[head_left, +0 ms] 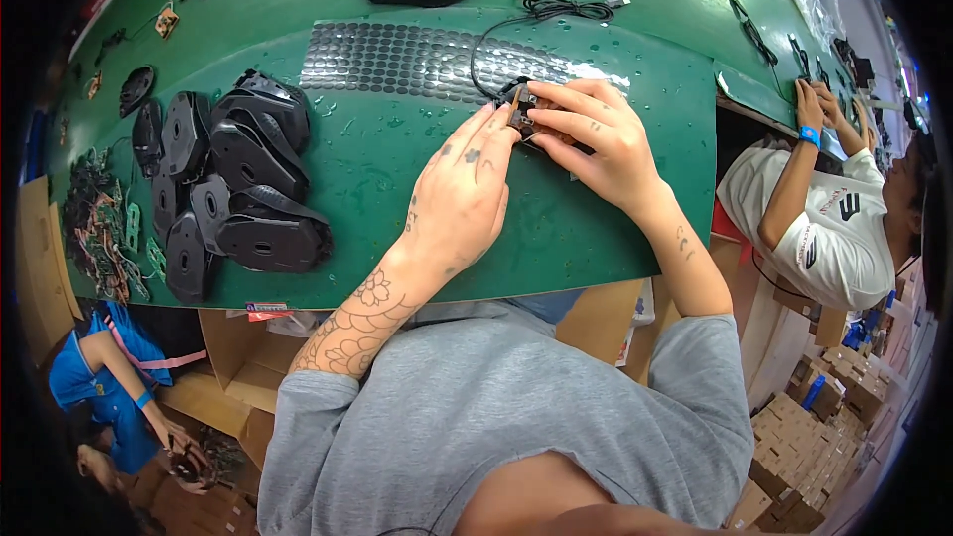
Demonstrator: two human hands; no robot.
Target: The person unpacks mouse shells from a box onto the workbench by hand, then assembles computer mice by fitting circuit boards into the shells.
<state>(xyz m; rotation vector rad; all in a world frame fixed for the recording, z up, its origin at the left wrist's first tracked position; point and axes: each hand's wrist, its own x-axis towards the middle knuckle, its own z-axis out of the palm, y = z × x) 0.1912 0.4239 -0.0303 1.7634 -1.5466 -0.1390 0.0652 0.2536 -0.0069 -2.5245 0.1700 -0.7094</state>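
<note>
The left hand [465, 179], fingers drawn together, is gripping the left edge of a small corded circuit-board part [516, 104], which is sitting between both hands over the green table [596, 243], neither nearer. The right hand [608, 134] is pinching its right side, hiding its long axis.

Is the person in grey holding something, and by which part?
Yes: what looks like a partly assembled computer mouse with a black cable. The left hand holds it by its left side, the right hand by its right; exact contacts partly hidden.
</note>
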